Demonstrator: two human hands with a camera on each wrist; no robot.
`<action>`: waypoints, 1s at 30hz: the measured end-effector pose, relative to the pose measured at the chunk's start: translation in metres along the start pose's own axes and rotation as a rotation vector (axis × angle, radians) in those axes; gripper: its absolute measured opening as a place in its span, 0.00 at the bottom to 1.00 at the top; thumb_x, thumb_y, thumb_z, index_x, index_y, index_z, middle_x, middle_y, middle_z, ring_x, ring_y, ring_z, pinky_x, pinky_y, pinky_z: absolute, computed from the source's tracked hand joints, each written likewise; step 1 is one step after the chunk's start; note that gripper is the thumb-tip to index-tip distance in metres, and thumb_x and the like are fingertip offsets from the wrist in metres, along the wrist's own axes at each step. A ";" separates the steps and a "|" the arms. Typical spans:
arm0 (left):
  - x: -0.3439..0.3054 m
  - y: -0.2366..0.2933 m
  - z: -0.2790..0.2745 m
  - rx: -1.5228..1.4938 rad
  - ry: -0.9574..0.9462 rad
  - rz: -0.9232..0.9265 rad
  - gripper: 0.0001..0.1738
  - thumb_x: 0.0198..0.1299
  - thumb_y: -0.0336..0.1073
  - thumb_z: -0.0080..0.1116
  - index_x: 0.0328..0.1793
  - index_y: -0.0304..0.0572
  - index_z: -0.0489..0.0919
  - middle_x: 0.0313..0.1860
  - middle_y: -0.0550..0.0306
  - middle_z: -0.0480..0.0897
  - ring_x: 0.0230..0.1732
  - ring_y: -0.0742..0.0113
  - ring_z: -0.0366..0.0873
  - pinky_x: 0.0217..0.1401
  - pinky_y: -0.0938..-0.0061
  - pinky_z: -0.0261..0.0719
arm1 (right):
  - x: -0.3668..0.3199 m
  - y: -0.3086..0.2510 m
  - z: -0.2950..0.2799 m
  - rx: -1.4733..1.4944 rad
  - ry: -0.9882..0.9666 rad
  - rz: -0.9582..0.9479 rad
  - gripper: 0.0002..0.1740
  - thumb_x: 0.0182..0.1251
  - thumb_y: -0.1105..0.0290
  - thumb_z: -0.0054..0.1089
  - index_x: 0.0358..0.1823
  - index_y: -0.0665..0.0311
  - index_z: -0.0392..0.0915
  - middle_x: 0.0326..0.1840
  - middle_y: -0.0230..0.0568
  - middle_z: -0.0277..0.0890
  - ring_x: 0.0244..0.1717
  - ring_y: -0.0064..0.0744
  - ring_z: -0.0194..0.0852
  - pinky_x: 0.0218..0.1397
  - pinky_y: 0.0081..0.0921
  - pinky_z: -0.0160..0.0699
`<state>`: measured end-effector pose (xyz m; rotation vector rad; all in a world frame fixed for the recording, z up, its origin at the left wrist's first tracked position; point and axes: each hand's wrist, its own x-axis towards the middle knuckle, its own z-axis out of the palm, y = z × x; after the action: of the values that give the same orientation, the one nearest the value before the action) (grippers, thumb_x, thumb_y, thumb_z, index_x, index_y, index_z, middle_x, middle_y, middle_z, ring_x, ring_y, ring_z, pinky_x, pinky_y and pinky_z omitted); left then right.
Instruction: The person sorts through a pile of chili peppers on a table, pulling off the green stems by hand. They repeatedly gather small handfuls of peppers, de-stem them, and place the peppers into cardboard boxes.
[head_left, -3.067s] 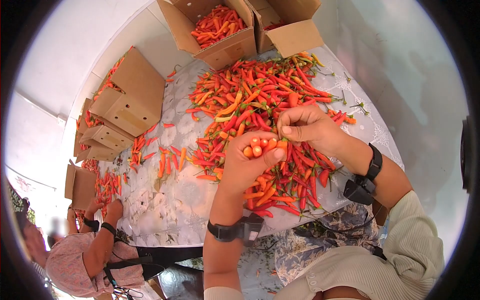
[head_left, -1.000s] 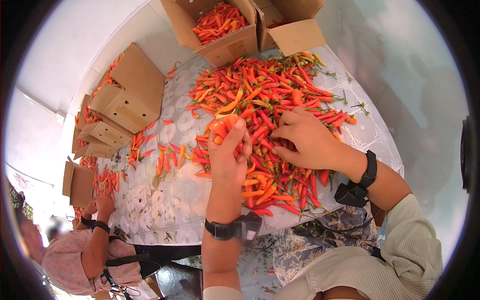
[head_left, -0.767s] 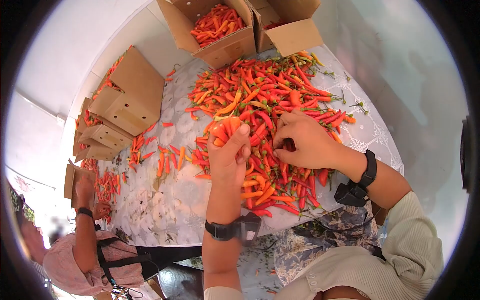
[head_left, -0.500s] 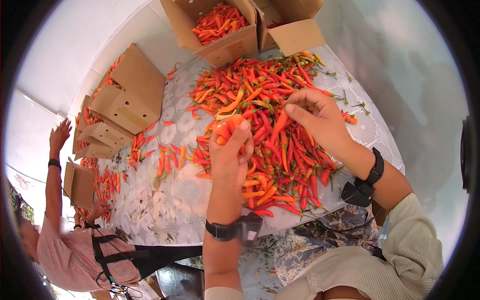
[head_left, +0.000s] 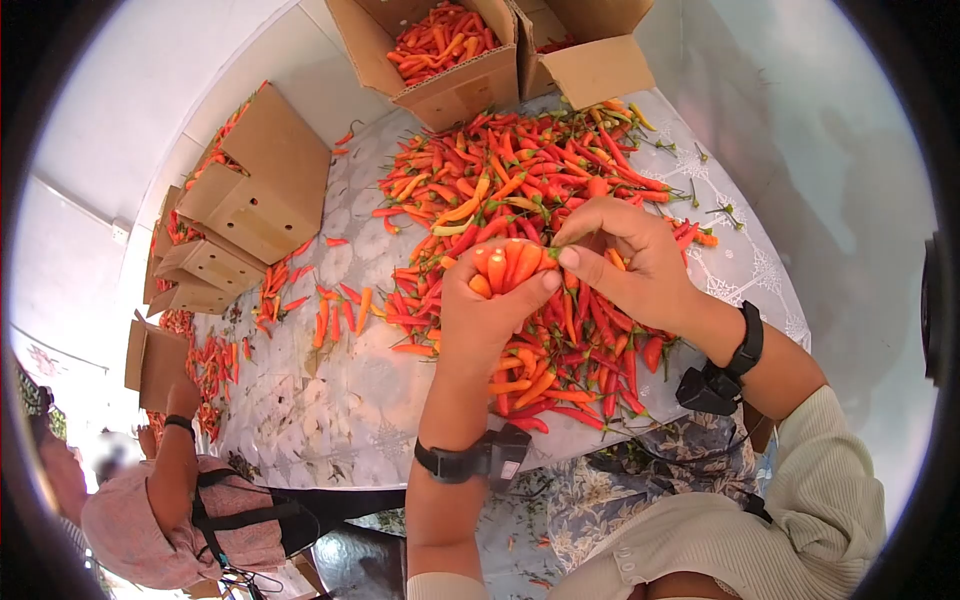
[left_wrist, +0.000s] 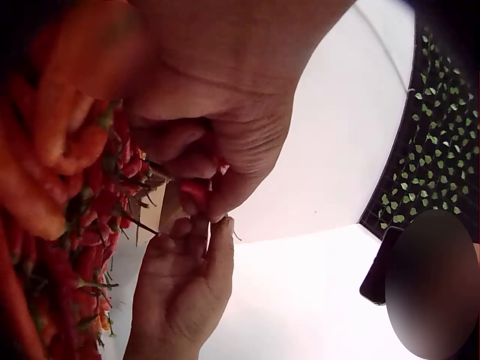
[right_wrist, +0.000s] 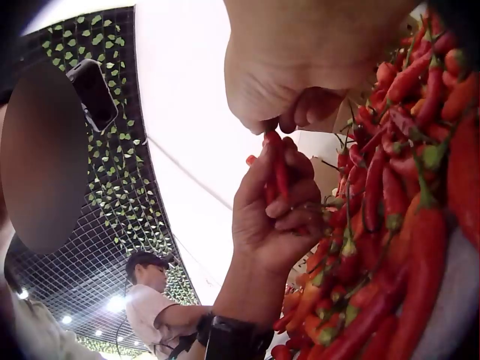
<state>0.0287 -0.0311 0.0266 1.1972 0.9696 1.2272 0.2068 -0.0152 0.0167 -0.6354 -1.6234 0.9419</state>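
Orange-red chillies [head_left: 497,268], slender, glossy, pale-ended

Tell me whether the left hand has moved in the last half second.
Yes: in the head view the left hand has shifted rightward, farther from the tall cardboard box at left.

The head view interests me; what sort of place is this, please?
Probably a produce-sorting workroom: a heap of chillies lies on a table, cardboard boxes hold more, and another person works alongside.
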 end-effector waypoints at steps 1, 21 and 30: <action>0.000 0.000 0.000 -0.004 -0.006 0.008 0.14 0.47 0.30 0.72 0.40 0.37 0.80 0.30 0.64 0.80 0.28 0.82 0.75 0.31 0.86 0.73 | 0.000 0.000 -0.001 -0.029 -0.006 -0.023 0.06 0.64 0.70 0.58 0.37 0.66 0.77 0.32 0.31 0.73 0.33 0.19 0.70 0.37 0.19 0.68; -0.002 -0.001 0.000 0.099 -0.124 0.011 0.15 0.46 0.29 0.72 0.40 0.35 0.80 0.33 0.64 0.81 0.33 0.80 0.76 0.38 0.83 0.75 | 0.006 0.004 -0.012 0.364 -0.172 0.339 0.12 0.68 0.64 0.56 0.36 0.68 0.75 0.29 0.25 0.71 0.31 0.12 0.64 0.35 0.16 0.65; 0.003 -0.005 -0.004 -0.035 -0.059 -0.078 0.13 0.49 0.29 0.68 0.41 0.35 0.79 0.31 0.63 0.81 0.32 0.78 0.77 0.37 0.83 0.76 | 0.005 0.013 -0.002 0.154 0.008 0.267 0.15 0.66 0.59 0.59 0.34 0.65 0.76 0.27 0.24 0.71 0.29 0.11 0.62 0.32 0.15 0.63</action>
<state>0.0258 -0.0277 0.0210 1.1511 0.9386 1.1364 0.2063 -0.0041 0.0088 -0.7593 -1.4650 1.2441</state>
